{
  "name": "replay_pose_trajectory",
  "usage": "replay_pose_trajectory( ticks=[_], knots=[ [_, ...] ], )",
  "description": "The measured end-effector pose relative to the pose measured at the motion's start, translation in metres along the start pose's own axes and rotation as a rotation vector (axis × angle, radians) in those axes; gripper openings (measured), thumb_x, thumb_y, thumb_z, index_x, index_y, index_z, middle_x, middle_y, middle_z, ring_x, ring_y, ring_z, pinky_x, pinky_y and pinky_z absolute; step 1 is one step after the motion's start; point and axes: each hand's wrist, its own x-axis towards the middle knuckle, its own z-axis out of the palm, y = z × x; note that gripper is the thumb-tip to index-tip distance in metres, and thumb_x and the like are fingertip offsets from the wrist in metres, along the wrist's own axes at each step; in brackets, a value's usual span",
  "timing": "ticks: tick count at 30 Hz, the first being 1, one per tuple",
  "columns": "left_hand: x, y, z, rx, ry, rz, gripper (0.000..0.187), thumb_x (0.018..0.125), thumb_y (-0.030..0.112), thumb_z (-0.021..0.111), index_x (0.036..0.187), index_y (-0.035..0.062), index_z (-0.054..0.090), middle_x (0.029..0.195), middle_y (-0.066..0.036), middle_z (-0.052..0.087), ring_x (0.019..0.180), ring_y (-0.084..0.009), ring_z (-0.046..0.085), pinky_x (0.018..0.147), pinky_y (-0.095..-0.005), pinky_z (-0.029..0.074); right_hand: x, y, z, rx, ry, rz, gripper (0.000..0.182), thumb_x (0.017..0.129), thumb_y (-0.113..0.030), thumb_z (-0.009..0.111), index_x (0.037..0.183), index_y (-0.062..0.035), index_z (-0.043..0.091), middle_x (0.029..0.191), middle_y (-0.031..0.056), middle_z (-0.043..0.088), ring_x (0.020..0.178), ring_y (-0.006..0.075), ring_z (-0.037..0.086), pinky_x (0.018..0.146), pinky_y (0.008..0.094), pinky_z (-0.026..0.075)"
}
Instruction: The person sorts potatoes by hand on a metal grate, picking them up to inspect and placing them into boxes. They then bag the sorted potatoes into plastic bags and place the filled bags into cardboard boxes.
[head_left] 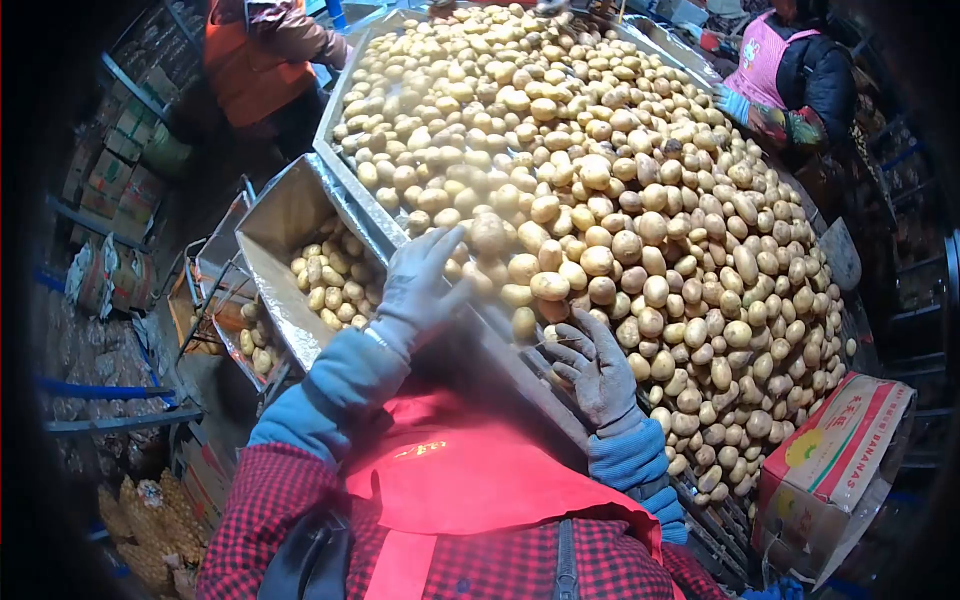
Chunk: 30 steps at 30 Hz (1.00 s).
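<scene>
A large heap of potatoes (640, 230) covers the sorting table in front of me. My left hand (415, 285), in a grey-blue glove, is over the near metal edge (520, 372) of the table. Its fingers are apart, pointing at a slightly blurred potato (487, 236) just beyond the fingertips. My right hand (596, 368), in a grey glove, is at the near side of the heap with its fingers spread. Close to its fingertips lie a potato (550, 286) and a smaller one (524, 324) by the edge. Neither hand shows a potato in its grasp.
A metal-lined bin (285, 215) with potatoes stands left of the table, beside another container (245, 290). A banana carton (835, 440) sits at the right. Across the table are a person in an orange vest (255, 65) and a person in a pink apron (765, 60).
</scene>
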Motion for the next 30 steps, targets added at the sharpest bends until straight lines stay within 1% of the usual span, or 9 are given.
replay_pose_trajectory(
  ticks=[4,6,8,10,13,23,26,28,30],
  knots=[
    [0.048,0.012,0.022,0.084,-0.122,0.071,0.079,0.084,0.045,0.076,0.150,0.0118,0.050,0.136,-0.020,0.056,0.124,-0.0387,0.054,0.105,-0.0493,0.044,0.001,0.005,-0.004,-0.230,0.010,-0.081,0.063,0.097,0.002,0.050,0.157,-0.0055,0.035,0.138,0.0181,0.058,0.115,0.0251,0.066,0.093,0.0341,0.057],
    [0.069,0.006,0.035,0.159,-0.282,-0.005,0.078,0.082,0.044,0.078,0.148,0.0126,0.052,0.130,-0.020,0.059,0.117,-0.0390,0.057,0.099,-0.0506,0.047,-0.001,-0.001,0.001,-0.085,0.031,-0.025,0.056,0.103,-0.013,0.051,0.157,-0.0064,0.037,0.136,0.0158,0.059,0.112,0.0265,0.067,0.091,0.0359,0.057],
    [0.079,-0.012,0.055,0.127,-0.187,0.082,0.078,0.080,0.049,0.078,0.144,0.0123,0.055,0.118,-0.021,0.062,0.110,-0.0404,0.060,0.093,-0.0522,0.050,0.010,0.006,-0.006,0.252,-0.176,-0.022,0.053,0.109,-0.030,0.044,0.157,-0.0102,0.037,0.137,0.0156,0.057,0.113,0.0287,0.066,0.090,0.0375,0.058],
    [0.090,-0.010,0.057,0.153,-0.248,0.088,0.080,0.078,0.052,0.080,0.143,0.0112,0.056,0.117,-0.022,0.062,0.108,-0.0406,0.060,0.090,-0.0533,0.050,0.023,0.025,-0.043,0.484,-0.433,-0.048,0.051,0.111,-0.026,0.038,0.159,-0.0081,0.032,0.144,0.0155,0.054,0.127,0.0344,0.059,0.102,0.0458,0.056],
    [0.093,-0.011,0.050,0.191,-0.361,0.053,0.080,0.078,0.049,0.081,0.145,0.0143,0.055,0.114,-0.015,0.060,0.104,-0.0344,0.061,0.089,-0.0484,0.050,0.015,0.000,-0.006,0.035,-0.055,0.054,0.053,0.111,-0.034,0.040,0.159,-0.0126,0.035,0.141,0.0167,0.054,0.116,0.0288,0.066,0.085,0.0368,0.059],
    [0.096,-0.022,0.052,0.097,-0.309,0.130,0.074,0.076,0.045,0.081,0.141,0.0156,0.058,0.108,-0.013,0.062,0.100,-0.0336,0.062,0.086,-0.0488,0.050,0.027,0.010,-0.020,-0.262,-0.092,-0.085,0.052,0.111,-0.028,0.041,0.158,-0.0089,0.033,0.139,0.0168,0.056,0.119,0.0286,0.064,0.088,0.0377,0.059],
    [0.106,-0.041,0.057,-0.233,-0.311,-0.062,0.069,0.081,0.043,0.080,0.138,0.0091,0.061,0.119,-0.019,0.067,0.111,-0.0356,0.066,0.096,-0.0442,0.054,0.024,0.007,-0.009,-0.013,-0.023,0.018,0.054,0.112,-0.037,0.037,0.158,-0.0094,0.034,0.139,0.0170,0.055,0.119,0.0298,0.064,0.085,0.0389,0.059],
    [0.108,-0.032,0.043,-0.834,-0.262,-0.283,0.065,0.089,0.034,0.074,0.141,-0.0008,0.057,0.117,-0.013,0.068,0.110,-0.0234,0.065,0.093,-0.0350,0.054,0.019,-0.002,0.009,0.164,0.057,0.065,0.055,0.112,-0.040,0.037,0.157,-0.0094,0.035,0.139,0.0172,0.055,0.119,0.0300,0.064,0.082,0.0382,0.059],
    [0.105,-0.033,0.027,-1.093,-0.242,-0.247,0.065,0.088,0.018,0.078,0.146,0.0021,0.053,0.129,-0.013,0.064,0.117,-0.0211,0.062,0.099,-0.0340,0.052,0.018,-0.001,0.006,0.021,0.041,0.029,0.053,0.112,-0.038,0.039,0.157,-0.0090,0.037,0.141,0.0175,0.053,0.117,0.0303,0.064,0.078,0.0344,0.057]
  ],
)
